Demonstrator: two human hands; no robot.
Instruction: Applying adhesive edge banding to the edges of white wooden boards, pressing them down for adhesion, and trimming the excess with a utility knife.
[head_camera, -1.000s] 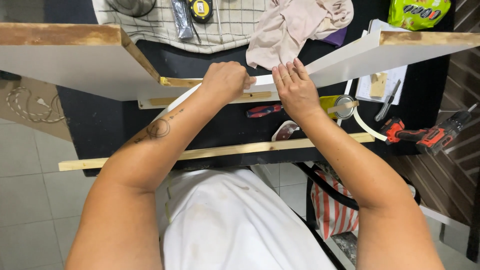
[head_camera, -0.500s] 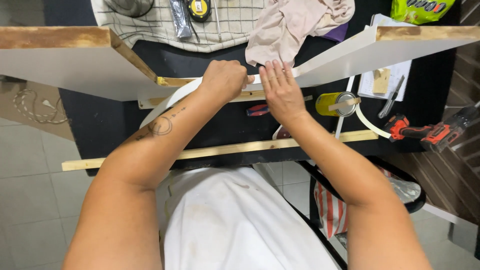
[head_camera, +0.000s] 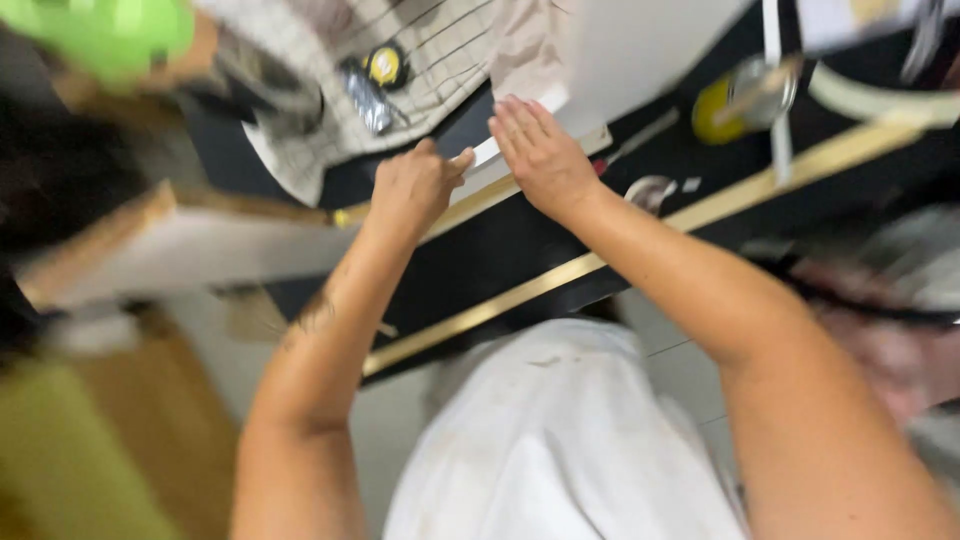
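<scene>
The view is blurred and tilted. My left hand (head_camera: 415, 185) is closed on the end of a thin white edging strip (head_camera: 487, 152) at the edge of a white board. My right hand (head_camera: 540, 150) lies flat with fingers together on the edge of a second white board (head_camera: 640, 50), pressing the strip where the two boards meet. The left white board (head_camera: 200, 250) with a raw wooden edge reaches out to the left. Both boards rest over a black workbench (head_camera: 500, 250).
A checked cloth (head_camera: 400, 60) at the back carries a yellow tape measure (head_camera: 385, 65) and a small dark tool. A yellow roll (head_camera: 725, 100) and a wooden strip (head_camera: 800, 165) lie right. A green object (head_camera: 100, 30) blurs the top left corner. Tiled floor lies below.
The head camera has swung and tilted, so the whole scene turns clockwise and blurs. Both hands stay at the joint between the boards, the right hand shifted slightly closer to the left.
</scene>
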